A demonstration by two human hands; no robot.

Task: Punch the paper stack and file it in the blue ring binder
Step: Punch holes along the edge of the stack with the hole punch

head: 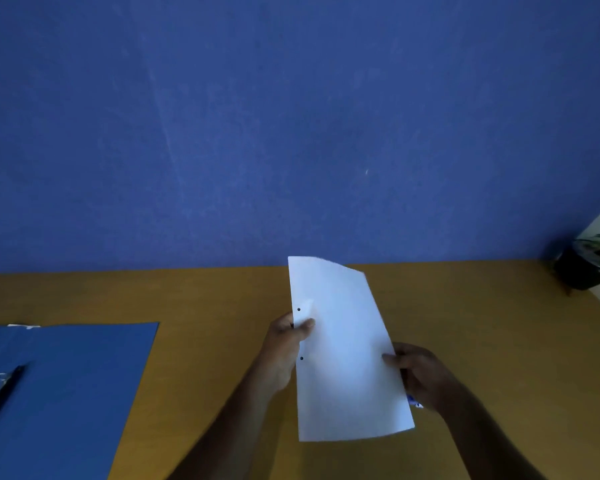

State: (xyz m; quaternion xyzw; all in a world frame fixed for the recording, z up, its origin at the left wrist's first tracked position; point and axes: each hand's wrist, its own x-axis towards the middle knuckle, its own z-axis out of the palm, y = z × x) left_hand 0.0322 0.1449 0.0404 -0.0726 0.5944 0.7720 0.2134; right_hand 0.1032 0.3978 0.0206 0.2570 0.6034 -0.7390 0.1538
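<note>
A white paper stack [343,348] is held above the wooden table, tilted, with two punched holes along its left edge. My left hand [284,348] pinches that left edge between the two holes, thumb on top. My right hand [420,375] grips the right edge, fingers behind the sheets. The blue ring binder [70,393] lies open and flat at the left of the table, apart from both hands. A dark metal clip [4,393] sits on its left part.
The wooden table [499,341] runs up to a blue wall. A dark pot with a plant [589,265] stands at the far right corner. Something small and blue-white [414,402] peeks out under my right hand; I cannot tell what it is.
</note>
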